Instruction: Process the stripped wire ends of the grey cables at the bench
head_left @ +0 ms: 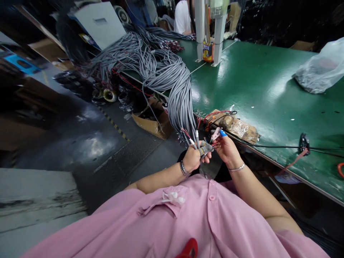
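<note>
My left hand [194,157], with grey covers on some fingers, is closed round a grey cable [199,142] close to its stripped end. Thin coloured wires fan out from that end between my two hands. My right hand [227,148] pinches at these wires; it wears a blue cover on one finger and a pinkish one on another. Whether it holds one wire or several is too small to tell. Just beyond my hands, a thick bundle of grey cables [182,93] hangs over the table edge, red wire ends showing near the bottom.
The green table [268,86] carries a taped brown pad [236,125] at its edge, a plastic bag [322,66], and white posts [199,32]. An open cardboard box [153,123] stands on the floor below the bundle. Another person [182,18] is at the far side.
</note>
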The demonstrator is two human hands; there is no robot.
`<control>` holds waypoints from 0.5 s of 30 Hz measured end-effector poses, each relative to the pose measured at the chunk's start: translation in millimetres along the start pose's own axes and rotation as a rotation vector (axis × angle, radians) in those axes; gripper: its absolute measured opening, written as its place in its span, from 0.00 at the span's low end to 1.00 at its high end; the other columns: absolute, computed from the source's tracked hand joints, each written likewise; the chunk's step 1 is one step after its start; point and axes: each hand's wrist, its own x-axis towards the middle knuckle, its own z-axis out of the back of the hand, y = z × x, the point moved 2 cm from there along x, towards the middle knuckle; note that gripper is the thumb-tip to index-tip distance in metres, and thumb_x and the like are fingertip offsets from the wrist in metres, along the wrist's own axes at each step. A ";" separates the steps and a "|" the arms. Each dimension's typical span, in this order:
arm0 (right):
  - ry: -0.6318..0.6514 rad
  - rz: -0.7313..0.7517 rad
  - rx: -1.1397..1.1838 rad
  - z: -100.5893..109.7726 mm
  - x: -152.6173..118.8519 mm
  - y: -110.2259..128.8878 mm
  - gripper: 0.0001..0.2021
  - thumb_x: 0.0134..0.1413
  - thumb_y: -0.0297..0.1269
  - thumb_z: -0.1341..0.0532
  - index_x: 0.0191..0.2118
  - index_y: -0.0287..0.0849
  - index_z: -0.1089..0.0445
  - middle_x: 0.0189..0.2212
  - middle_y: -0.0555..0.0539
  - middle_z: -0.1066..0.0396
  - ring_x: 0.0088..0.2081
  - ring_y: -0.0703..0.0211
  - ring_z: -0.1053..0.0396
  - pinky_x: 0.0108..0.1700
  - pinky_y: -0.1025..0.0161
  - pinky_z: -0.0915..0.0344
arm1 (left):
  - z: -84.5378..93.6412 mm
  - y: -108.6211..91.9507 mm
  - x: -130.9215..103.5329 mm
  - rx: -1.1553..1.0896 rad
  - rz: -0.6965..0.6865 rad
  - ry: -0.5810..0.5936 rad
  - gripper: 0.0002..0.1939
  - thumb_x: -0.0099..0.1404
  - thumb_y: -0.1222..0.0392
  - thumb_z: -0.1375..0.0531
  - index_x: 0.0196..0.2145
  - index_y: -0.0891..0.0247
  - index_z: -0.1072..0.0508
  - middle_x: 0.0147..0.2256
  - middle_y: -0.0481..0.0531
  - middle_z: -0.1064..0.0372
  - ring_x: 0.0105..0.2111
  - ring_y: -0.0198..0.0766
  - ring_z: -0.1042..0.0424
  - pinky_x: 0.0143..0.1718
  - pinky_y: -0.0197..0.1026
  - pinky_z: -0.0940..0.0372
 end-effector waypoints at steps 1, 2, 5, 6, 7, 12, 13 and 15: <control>0.003 0.002 -0.003 -0.3 0.2 -0.5 0.18 0.51 0.55 0.38 0.32 0.43 0.30 0.25 0.50 0.30 0.24 0.65 0.36 0.27 0.66 0.37 | -1.0 -0.4 0.6 0.001 -0.010 -0.011 0.20 0.52 0.45 0.34 0.26 0.67 0.31 0.19 0.49 0.31 0.13 0.29 0.34 0.12 0.30 0.50; 0.004 0.001 0.001 -0.2 0.4 -1.1 0.19 0.51 0.56 0.39 0.32 0.43 0.29 0.25 0.50 0.29 0.24 0.64 0.36 0.27 0.66 0.36 | -2.0 -0.4 1.3 0.001 -0.020 -0.023 0.20 0.52 0.45 0.34 0.26 0.67 0.32 0.19 0.49 0.31 0.13 0.29 0.35 0.12 0.30 0.50; -0.003 0.003 0.032 0.6 1.7 -1.5 0.20 0.49 0.56 0.37 0.34 0.42 0.28 0.27 0.49 0.28 0.25 0.64 0.34 0.27 0.66 0.36 | -4.3 1.4 2.9 -0.005 -0.041 -0.045 0.21 0.53 0.44 0.35 0.25 0.66 0.33 0.19 0.49 0.31 0.13 0.29 0.34 0.12 0.30 0.50; -0.006 0.005 0.042 0.9 2.1 -1.2 0.20 0.48 0.55 0.36 0.34 0.42 0.28 0.27 0.49 0.28 0.25 0.64 0.34 0.27 0.66 0.36 | -4.8 2.2 3.3 -0.009 -0.047 -0.048 0.21 0.53 0.44 0.35 0.26 0.66 0.33 0.19 0.48 0.31 0.13 0.29 0.34 0.12 0.30 0.50; -0.008 0.005 0.050 0.9 2.3 -0.8 0.19 0.48 0.55 0.35 0.34 0.42 0.28 0.27 0.49 0.27 0.25 0.64 0.34 0.27 0.66 0.36 | -5.1 3.0 3.6 -0.010 -0.053 -0.049 0.20 0.53 0.44 0.35 0.26 0.66 0.33 0.19 0.48 0.31 0.14 0.30 0.34 0.12 0.30 0.50; -0.079 -0.026 -0.018 1.4 1.6 1.4 0.21 0.47 0.58 0.37 0.35 0.44 0.30 0.27 0.50 0.28 0.24 0.65 0.34 0.24 0.66 0.36 | -4.1 5.7 4.9 0.012 -0.059 -0.058 0.19 0.55 0.45 0.36 0.26 0.67 0.31 0.20 0.48 0.31 0.14 0.29 0.34 0.12 0.30 0.49; -0.112 -0.022 -0.061 1.9 1.3 1.9 0.21 0.46 0.59 0.36 0.34 0.44 0.30 0.26 0.51 0.28 0.23 0.65 0.35 0.24 0.67 0.37 | -3.6 6.1 5.3 0.016 -0.055 -0.055 0.19 0.55 0.45 0.36 0.26 0.67 0.31 0.20 0.48 0.31 0.14 0.29 0.34 0.12 0.30 0.49; -0.155 -0.002 -0.135 2.4 0.9 2.8 0.22 0.44 0.59 0.35 0.31 0.43 0.32 0.22 0.52 0.31 0.21 0.66 0.37 0.23 0.67 0.38 | -2.8 6.7 5.9 0.016 -0.051 -0.047 0.19 0.55 0.45 0.36 0.26 0.67 0.30 0.20 0.49 0.30 0.14 0.29 0.34 0.13 0.30 0.49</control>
